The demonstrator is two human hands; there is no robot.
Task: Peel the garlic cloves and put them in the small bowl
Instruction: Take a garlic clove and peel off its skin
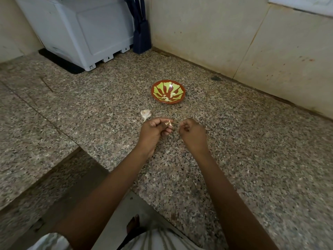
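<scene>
A small red bowl (pixel 168 92) with a green pattern stands on the granite counter (pixel 252 150), and pale peeled cloves (pixel 166 98) lie inside it. A partial garlic bulb (pixel 145 114) lies on the counter just beyond my left hand. My left hand (pixel 155 130) pinches a garlic clove (pixel 169 123) between thumb and fingertips. My right hand (pixel 191 132) hovers a little to the right of the clove with curled fingers. Whether it holds a scrap of skin cannot be seen.
A white appliance (pixel 86 33) on a black base stands at the back left, with a dark blue object (pixel 141 33) leaning in the corner beside it. Tiled walls (pixel 234 42) close the back and right. The counter edge drops off at the lower left.
</scene>
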